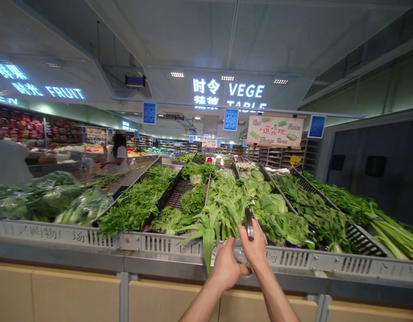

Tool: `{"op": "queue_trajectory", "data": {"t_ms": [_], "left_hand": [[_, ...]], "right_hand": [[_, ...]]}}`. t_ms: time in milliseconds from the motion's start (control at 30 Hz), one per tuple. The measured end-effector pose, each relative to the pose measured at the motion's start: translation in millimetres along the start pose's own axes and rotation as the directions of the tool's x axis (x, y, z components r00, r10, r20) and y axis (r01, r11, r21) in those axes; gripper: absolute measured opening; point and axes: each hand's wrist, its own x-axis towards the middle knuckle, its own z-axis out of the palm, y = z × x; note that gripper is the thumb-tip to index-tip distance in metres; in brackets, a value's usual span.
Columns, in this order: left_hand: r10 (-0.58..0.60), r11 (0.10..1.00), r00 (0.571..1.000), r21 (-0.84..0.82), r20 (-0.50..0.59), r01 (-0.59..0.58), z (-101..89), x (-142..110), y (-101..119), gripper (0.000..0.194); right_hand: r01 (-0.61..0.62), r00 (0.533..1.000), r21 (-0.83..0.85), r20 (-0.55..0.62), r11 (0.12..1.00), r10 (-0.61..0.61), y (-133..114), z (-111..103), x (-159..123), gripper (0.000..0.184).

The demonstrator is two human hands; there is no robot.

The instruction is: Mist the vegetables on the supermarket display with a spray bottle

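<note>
Over the front rail of the vegetable stand, my left hand is closed around the lower end of a bunch of long-leaf lettuce. Its narrow green leaves spread forward and droop to the left. My right hand is right beside it, closed on a small dark tool with a shiny metal edge that sticks up past the thumb; its exact kind I cannot make out. Something clear and glossy, like plastic, shows between the two hands. More of the same long-leaf greens lie just beyond.
Black dividers split the stand into sloping rows. Round lettuce and dark leafy greens lie right; curly lettuce and bagged greens lie left. A grey rail runs along the front. Two people stand at left.
</note>
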Motion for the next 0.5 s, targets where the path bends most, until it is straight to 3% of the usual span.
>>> {"op": "queue_trajectory", "data": {"t_ms": [500], "left_hand": [[-0.034, 0.999, 0.999, 0.014, 0.01, 0.034, -0.3, -0.5, 9.0, 0.086]], "right_hand": [[-0.062, 0.997, -0.135, 0.03, 0.989, 0.067, -3.3, -5.4, 9.6, 0.03]]}}
